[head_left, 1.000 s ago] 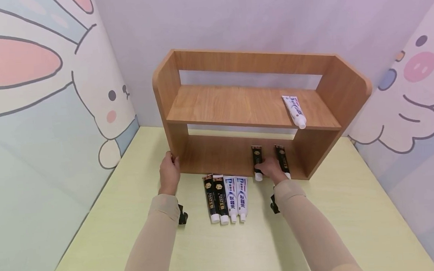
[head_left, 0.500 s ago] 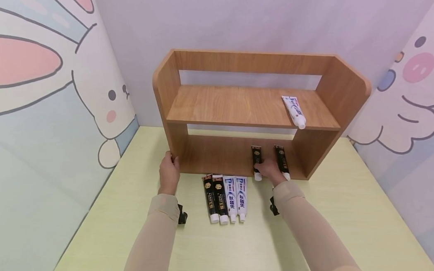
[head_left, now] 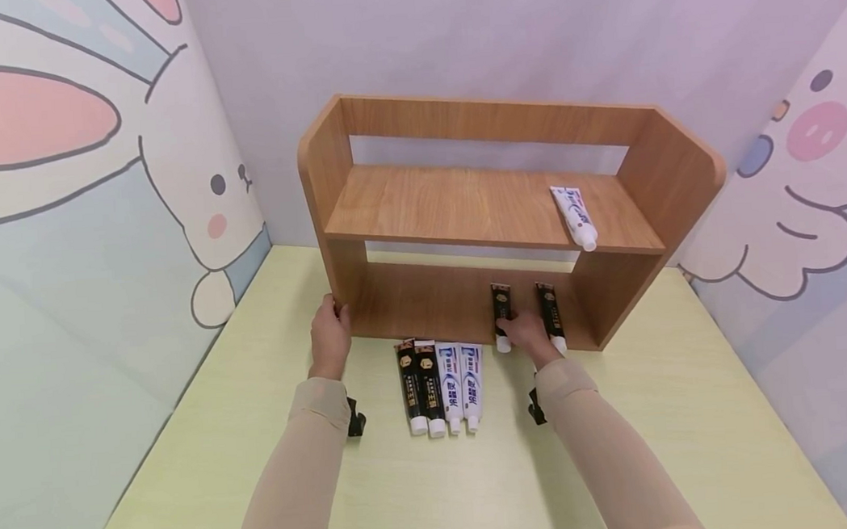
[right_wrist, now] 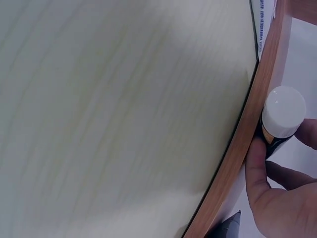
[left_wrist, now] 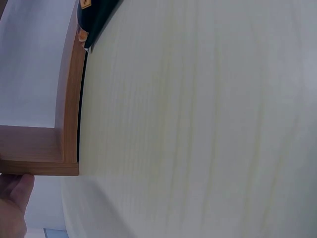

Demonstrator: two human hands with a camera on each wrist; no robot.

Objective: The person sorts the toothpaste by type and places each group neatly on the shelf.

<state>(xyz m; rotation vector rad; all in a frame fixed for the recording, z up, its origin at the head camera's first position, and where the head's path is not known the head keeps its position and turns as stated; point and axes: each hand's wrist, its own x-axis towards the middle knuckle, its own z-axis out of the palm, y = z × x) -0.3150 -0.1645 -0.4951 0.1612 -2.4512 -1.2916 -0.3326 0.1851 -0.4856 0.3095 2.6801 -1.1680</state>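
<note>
On the lower board of a wooden shelf (head_left: 425,297) lie two black toothpaste tubes with white caps. My right hand (head_left: 528,331) pinches the left one, a toothpaste tube (head_left: 502,298), and the other black tube (head_left: 550,309) lies just beyond the hand. Close up in the right wrist view, the white cap (right_wrist: 285,111) stands out past the board's edge, with fingers and thumb around the tube. My left hand (head_left: 329,335) touches the outer face of the shelf's left side panel; most of its fingers are hidden in the left wrist view.
Two black tubes (head_left: 420,386) and two white toothpaste tubes (head_left: 462,387) lie side by side on the pale table (head_left: 438,498) before the shelf. Another white tube (head_left: 576,216) rests on the upper board. Cartoon-printed walls (head_left: 48,320) flank the table.
Almost nothing differs. Both hands stay in place, and the tubes and shelf keep their positions.
</note>
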